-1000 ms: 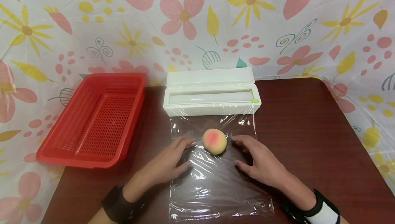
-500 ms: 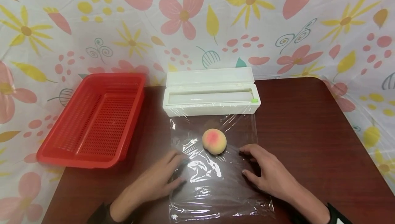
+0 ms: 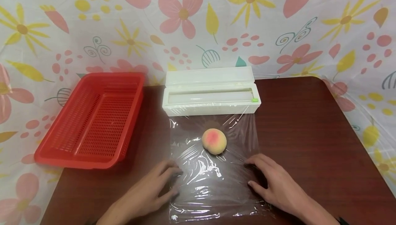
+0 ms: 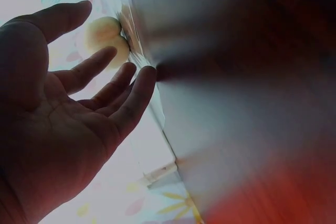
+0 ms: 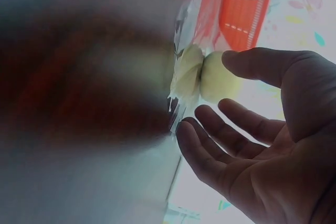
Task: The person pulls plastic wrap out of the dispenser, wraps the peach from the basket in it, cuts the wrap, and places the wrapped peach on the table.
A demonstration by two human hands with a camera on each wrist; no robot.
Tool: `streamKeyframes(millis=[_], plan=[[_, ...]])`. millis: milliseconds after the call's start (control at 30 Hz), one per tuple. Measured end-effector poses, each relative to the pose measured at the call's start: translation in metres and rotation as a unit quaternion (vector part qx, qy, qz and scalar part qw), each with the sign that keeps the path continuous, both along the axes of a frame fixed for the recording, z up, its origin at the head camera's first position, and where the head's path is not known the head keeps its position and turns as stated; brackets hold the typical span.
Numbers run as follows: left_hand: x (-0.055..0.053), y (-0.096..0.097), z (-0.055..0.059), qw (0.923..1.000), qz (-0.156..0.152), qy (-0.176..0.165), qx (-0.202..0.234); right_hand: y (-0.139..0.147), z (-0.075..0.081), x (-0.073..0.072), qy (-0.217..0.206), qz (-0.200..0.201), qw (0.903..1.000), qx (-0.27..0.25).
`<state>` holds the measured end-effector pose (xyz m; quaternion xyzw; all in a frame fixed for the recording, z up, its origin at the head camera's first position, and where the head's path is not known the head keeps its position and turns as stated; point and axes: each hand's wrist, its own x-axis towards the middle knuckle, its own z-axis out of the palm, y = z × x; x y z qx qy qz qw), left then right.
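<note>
A peach [image 3: 214, 141] with a pink blush rests on a sheet of clear cling film [image 3: 210, 190], which runs forward from a white cling film box [image 3: 211, 108] whose lid stands up. My left hand [image 3: 154, 189] is at the film's left edge, fingers spread and loosely bent, holding nothing. At the film's right edge lies my right hand [image 3: 276, 185], fingers relaxed and slightly curved. Both wrist views show the peach beyond the fingertips, with a gap between it and the left hand [image 4: 79, 98] and the right hand [image 5: 257, 135].
To the left stands a red plastic basket [image 3: 38, 158] with perforated walls and floor. A green slider [image 3: 254, 100] sits at the right end of the box's front edge. Dark brown tabletop [image 3: 309, 125] extends right, and a flower-printed cloth [image 3: 182, 53] hangs behind.
Both hands have drawn back from beside the peach toward the near side and outward along the film's edges. The peach and the box have stayed in place.
</note>
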<state>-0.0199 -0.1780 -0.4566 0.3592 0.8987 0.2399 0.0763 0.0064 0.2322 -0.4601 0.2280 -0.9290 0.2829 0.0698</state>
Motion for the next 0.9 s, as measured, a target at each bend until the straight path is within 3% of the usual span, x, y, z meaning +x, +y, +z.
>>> streamKeyframes(millis=[367,633,767,900], plan=[[0.018,0.001,-0.003,0.9995,-0.024,-0.01,-0.015,0.001,-0.009,0.016,0.057,0.025,0.998,0.009],[0.022,0.008,-0.005,0.994,-0.05,-0.098,-0.006,-0.004,-0.016,0.031,0.051,0.032,0.9975,0.036],[0.024,0.01,-0.007,0.9958,-0.053,-0.072,-0.024,-0.001,-0.019,0.035,0.063,0.029,0.9952,0.069],[0.025,0.009,-0.009,0.997,-0.058,-0.043,-0.028,0.008,-0.018,0.038,0.036,0.032,0.9955,0.081]])
